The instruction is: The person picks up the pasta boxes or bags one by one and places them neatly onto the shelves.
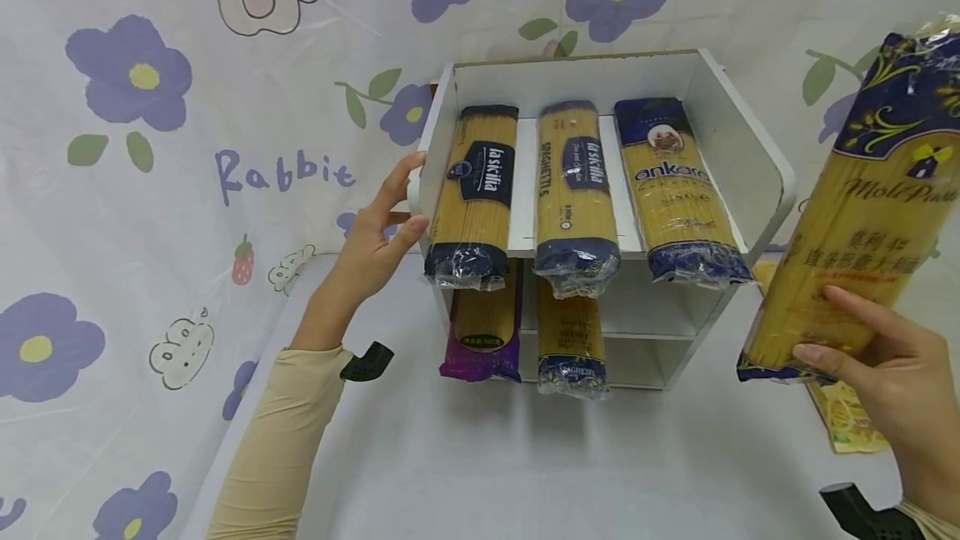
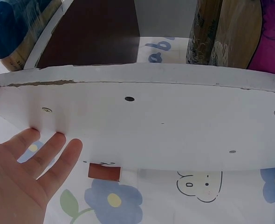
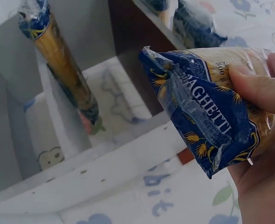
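My right hand (image 1: 896, 369) grips the lower part of a clear-and-blue pack of spaghetti (image 1: 847, 223), thumb on its front, held tilted to the right of a white shelf unit (image 1: 746, 148). In the right wrist view the blue end of this spaghetti pack (image 3: 200, 109) points toward the shelf. My left hand (image 1: 371, 244) touches the unit's left side panel near the front edge. In the left wrist view the extended fingers (image 2: 49, 154) rest along the outer face of that side panel (image 2: 175, 126).
Three pasta packs lie on the top shelf: two la sicilia (image 1: 472, 219) (image 1: 576, 211) and one ankara (image 1: 678, 190). Below are a purple-ended pack (image 1: 483, 344) and a blue-ended spaghetti pack (image 1: 572, 332). A yellow bag (image 1: 847, 419) lies on the white table at right.
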Demonstrator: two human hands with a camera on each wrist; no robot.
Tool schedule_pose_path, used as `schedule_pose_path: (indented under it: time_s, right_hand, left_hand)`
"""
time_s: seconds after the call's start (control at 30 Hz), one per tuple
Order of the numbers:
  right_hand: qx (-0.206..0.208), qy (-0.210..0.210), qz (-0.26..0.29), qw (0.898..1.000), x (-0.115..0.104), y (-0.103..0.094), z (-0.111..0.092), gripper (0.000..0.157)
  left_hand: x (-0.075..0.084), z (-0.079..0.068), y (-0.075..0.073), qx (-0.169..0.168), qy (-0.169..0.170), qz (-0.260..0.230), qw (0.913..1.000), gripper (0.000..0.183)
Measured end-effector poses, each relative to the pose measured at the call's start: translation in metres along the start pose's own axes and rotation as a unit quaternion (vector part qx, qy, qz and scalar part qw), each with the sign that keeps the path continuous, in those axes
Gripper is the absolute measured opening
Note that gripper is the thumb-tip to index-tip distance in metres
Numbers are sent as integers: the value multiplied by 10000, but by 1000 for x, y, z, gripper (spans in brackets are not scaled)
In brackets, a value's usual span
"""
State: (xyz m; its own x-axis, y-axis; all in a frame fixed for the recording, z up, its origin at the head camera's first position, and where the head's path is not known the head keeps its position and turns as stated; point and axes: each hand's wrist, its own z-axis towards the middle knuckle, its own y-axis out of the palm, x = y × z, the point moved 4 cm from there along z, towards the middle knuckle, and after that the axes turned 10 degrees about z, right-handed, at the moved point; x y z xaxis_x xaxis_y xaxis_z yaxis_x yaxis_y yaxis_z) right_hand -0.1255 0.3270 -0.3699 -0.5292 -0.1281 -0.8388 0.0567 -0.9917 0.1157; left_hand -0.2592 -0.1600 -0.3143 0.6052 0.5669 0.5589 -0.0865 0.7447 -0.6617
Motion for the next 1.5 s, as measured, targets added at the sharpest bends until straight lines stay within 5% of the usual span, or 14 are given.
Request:
schedule_pose_path:
  time_s: [0.5,0.7,0.83,1.07,1.5]
  right_hand:
    - [-1221,-850,-4,9889,-23,32,0,43]
    - [-1938,-1019,-1222,9681,-23,45,-3,31]
    - [-2503,-1100,-1106,9555,-16,54,-2,26]
    - [-3356,-317,-1585,9280,1,78,-3,53]
    - [-4489,1339,-861,8793,48,101,-10,38]
  left_hand:
    - [1,0,-1,-5,58,-122,9999,78]
    - [-1,-2,-1,39,48,-159,9999,79]
    - [0,-1,-1,60,74,-151,9998,79]
    - [1,0,-1,77,97,-114,9999,79]
    - [1,-1,-1,55,136,-155,9998,79]
